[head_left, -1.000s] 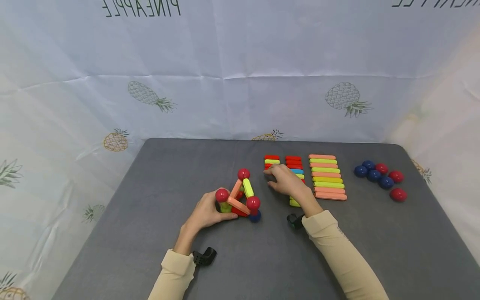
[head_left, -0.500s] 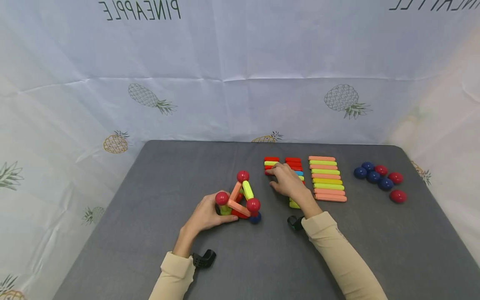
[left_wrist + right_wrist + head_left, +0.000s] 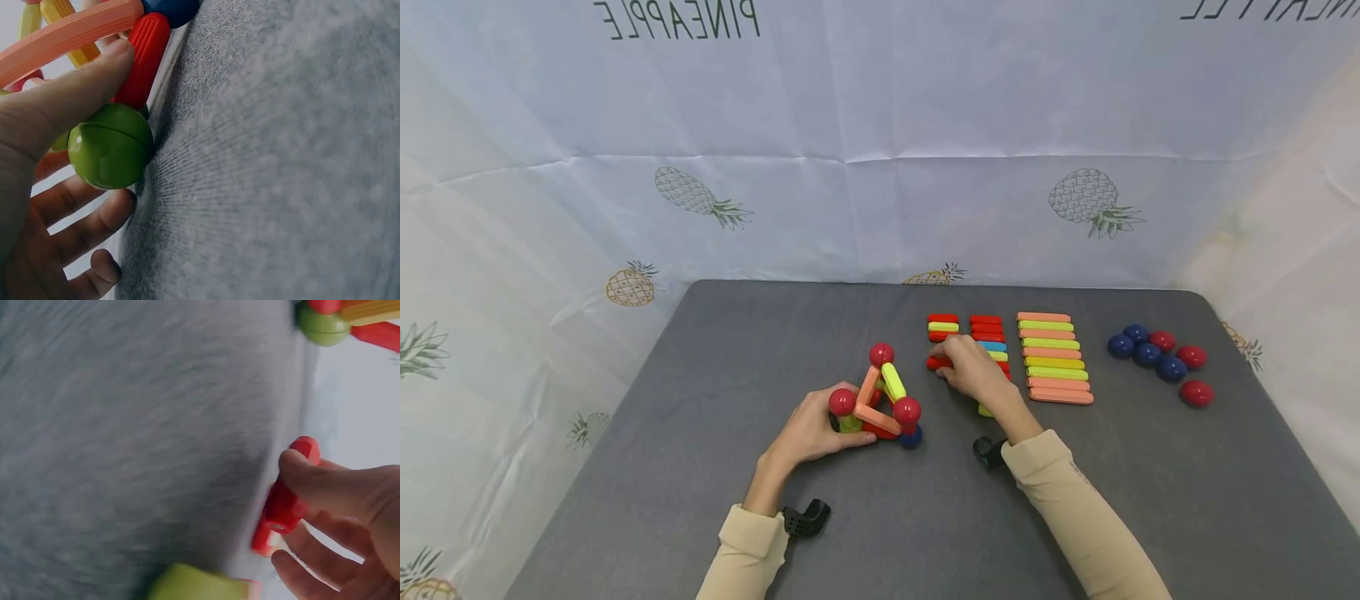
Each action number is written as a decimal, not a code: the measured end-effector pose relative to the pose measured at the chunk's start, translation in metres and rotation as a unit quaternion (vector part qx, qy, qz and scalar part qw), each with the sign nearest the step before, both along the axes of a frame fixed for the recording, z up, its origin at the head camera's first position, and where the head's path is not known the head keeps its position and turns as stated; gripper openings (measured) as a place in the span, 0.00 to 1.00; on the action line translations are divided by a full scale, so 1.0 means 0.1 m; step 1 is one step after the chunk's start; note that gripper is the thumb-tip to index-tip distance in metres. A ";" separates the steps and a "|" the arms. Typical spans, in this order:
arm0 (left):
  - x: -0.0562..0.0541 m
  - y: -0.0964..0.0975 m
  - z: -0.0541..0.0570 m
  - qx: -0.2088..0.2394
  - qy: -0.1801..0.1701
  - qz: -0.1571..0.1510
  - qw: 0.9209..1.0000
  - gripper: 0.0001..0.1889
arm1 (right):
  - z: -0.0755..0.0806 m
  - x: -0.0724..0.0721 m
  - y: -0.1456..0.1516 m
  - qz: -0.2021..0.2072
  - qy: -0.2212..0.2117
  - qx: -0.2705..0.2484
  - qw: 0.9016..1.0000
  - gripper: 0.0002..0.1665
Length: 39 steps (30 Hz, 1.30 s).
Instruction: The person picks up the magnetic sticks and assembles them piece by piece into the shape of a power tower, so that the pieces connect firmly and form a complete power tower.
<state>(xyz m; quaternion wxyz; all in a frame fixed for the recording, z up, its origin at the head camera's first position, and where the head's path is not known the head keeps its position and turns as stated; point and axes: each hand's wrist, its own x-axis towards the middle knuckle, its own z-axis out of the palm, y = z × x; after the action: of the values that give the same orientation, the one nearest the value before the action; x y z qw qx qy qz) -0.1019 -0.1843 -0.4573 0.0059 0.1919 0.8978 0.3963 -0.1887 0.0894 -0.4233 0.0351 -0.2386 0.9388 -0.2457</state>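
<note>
My left hand [image 3: 808,429] holds a small frame of rods and balls [image 3: 877,413] on the table. Three red balls sit on its top corners, joined by orange and yellow-green rods; a blue ball [image 3: 911,437] shows low at the right. In the left wrist view, my thumb lies over a red rod [image 3: 147,59], with other fingers around the far side of a green ball [image 3: 111,147]. My right hand [image 3: 976,371] pinches a short red rod [image 3: 287,503] between thumb and fingers, beside the short-rod columns. Part of the middle column is hidden behind this hand.
To the right of the frame lie short rods [image 3: 943,327] in a column, another mixed column [image 3: 988,333], and longer orange and yellow-green rods [image 3: 1054,352]. Loose blue balls [image 3: 1147,354] and red balls [image 3: 1196,393] lie farther right. A patterned cloth hangs behind the grey table [image 3: 737,350].
My right hand has drawn a red rod toward me, away from the end of the left column. The left hand stays on the frame, which has tilted or shifted slightly left.
</note>
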 end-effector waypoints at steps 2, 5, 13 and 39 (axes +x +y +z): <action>0.01 -0.01 0.00 0.001 -0.002 0.000 1.000 0.28 | 0.07 0.04 -0.01 -0.001 0.014 -0.018 1.000 0.16; 0.02 -0.03 0.03 0.013 0.000 0.005 1.000 0.27 | 0.23 0.12 -0.02 0.002 0.041 -0.060 0.997 0.18; 0.05 -0.11 0.11 0.092 0.072 0.000 0.993 0.23 | 0.65 0.45 -0.11 0.046 0.105 -0.173 0.978 0.19; 0.06 -0.12 0.11 0.115 0.097 -0.014 0.989 0.17 | 0.58 0.94 -0.55 0.154 0.137 -0.085 0.975 0.12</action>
<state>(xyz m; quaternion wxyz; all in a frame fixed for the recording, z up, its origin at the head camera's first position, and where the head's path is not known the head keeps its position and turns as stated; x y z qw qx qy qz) -0.0958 -0.1964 -0.4467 -0.0978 0.2416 0.8399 0.4761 -0.0948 0.0344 -0.3653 -0.0769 -0.4134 0.8627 -0.2810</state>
